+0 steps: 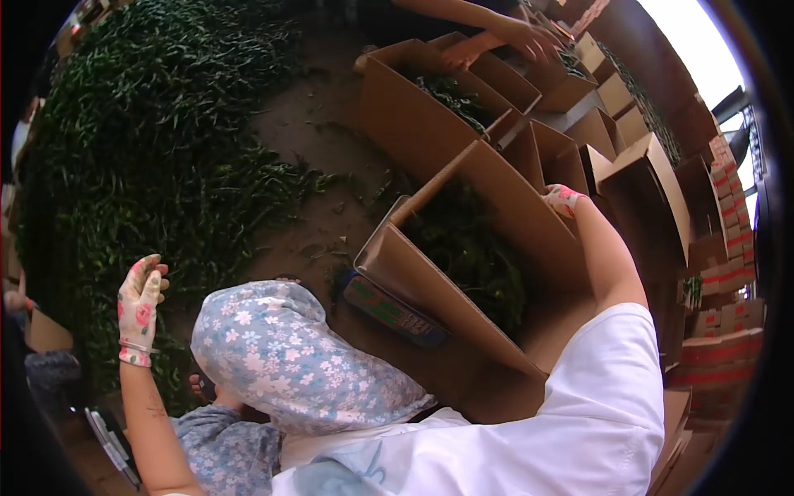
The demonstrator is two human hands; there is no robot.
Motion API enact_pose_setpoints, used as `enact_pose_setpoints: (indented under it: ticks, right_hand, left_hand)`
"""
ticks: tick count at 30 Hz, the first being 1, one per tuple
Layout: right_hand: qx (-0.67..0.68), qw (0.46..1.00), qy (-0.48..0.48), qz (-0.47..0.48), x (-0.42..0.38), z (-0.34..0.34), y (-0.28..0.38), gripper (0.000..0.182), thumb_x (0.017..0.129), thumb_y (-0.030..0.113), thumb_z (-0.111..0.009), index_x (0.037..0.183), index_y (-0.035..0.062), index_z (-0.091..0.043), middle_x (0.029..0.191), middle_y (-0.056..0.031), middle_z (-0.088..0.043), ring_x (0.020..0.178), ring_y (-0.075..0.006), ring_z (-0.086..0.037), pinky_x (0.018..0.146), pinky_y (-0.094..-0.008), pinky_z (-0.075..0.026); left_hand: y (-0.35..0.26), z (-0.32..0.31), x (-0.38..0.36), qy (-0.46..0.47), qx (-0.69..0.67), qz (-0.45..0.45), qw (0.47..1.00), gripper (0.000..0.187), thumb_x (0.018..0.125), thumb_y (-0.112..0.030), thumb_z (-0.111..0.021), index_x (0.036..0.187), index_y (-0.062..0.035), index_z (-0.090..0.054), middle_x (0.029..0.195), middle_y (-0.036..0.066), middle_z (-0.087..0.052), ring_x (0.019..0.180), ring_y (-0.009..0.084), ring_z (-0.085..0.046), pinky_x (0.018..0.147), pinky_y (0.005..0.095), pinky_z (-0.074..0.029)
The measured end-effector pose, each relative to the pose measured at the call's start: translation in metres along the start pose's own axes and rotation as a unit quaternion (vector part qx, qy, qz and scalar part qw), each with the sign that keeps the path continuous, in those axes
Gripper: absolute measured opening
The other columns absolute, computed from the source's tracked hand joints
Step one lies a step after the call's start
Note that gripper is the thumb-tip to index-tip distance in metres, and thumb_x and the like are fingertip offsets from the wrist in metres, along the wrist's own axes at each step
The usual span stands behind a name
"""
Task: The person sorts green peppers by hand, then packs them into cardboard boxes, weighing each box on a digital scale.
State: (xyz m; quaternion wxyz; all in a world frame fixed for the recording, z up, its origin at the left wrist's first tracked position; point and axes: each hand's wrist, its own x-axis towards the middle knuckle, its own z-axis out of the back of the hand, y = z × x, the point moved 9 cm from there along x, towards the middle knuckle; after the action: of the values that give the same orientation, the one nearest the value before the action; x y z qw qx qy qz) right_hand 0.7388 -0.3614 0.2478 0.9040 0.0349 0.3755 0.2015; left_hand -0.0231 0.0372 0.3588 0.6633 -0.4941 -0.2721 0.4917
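Observation:
My left hand (139, 307), in a floral-patterned glove, is raised beside the large heap of long green peppers (157, 149). Its fingers are slightly bent and apart, and nothing shows in them. My right hand (566, 199), gloved the same way, is closed over the far-side rim of an open cardboard box (438, 285); its fingertips are partly hidden. Inside this tilted-looking box, green peppers (471, 248) lie in shadow. A blue-edged panel with green and red markings (395, 310) sits low against the box's near side.
Another person's hands (525, 37) reach over a second cardboard box (413, 116) holding peppers. More open boxes (645, 186) stand to the right, with stacked cartons (724, 355) beyond. Loose peppers lie on the brown floor (306, 124). My bent knee (256, 322) is between my hands.

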Motion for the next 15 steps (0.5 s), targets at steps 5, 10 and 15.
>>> enact_pose_setpoints:
  ticks: [5,10,15]
  right_hand:
    - [0.281,0.959,-0.031,0.019,0.061,0.008,-0.023,0.048,0.089,0.01,-0.059,0.131,-0.001,-0.038,0.11,-0.0132,-0.063,0.091,-0.0211,-0.063,0.081,-0.0318,-0.05]
    - [0.374,0.922,0.054,0.082,-0.009,-0.032,0.011,0.024,0.09,0.017,-0.057,0.109,0.0022,-0.06,0.099,-0.0076,-0.066,0.086,-0.0183,-0.063,0.073,-0.0312,-0.05]
    - [0.097,0.989,0.041,0.106,-0.038,-0.026,-0.012,0.027,0.091,0.024,-0.055,0.108,0.0036,-0.062,0.098,-0.004,-0.066,0.085,-0.0142,-0.062,0.074,-0.028,-0.049]
  left_hand:
    - [0.079,0.033,-0.018,-0.01,0.025,0.114,0.993,0.036,0.091,-0.021,-0.058,0.122,-0.0037,-0.053,0.103,0.003,-0.06,0.079,0.006,-0.054,0.065,0.0181,-0.043]
    - [0.124,0.006,-0.009,0.043,0.045,0.154,0.986,0.04,0.09,-0.027,-0.058,0.123,-0.0039,-0.053,0.104,0.005,-0.061,0.083,0.0082,-0.056,0.07,0.0213,-0.044]
    - [0.128,-0.045,0.02,0.13,0.046,0.128,0.982,0.034,0.091,-0.014,-0.053,0.122,0.0015,-0.053,0.106,0.009,-0.062,0.095,0.0142,-0.058,0.086,0.0275,-0.046]
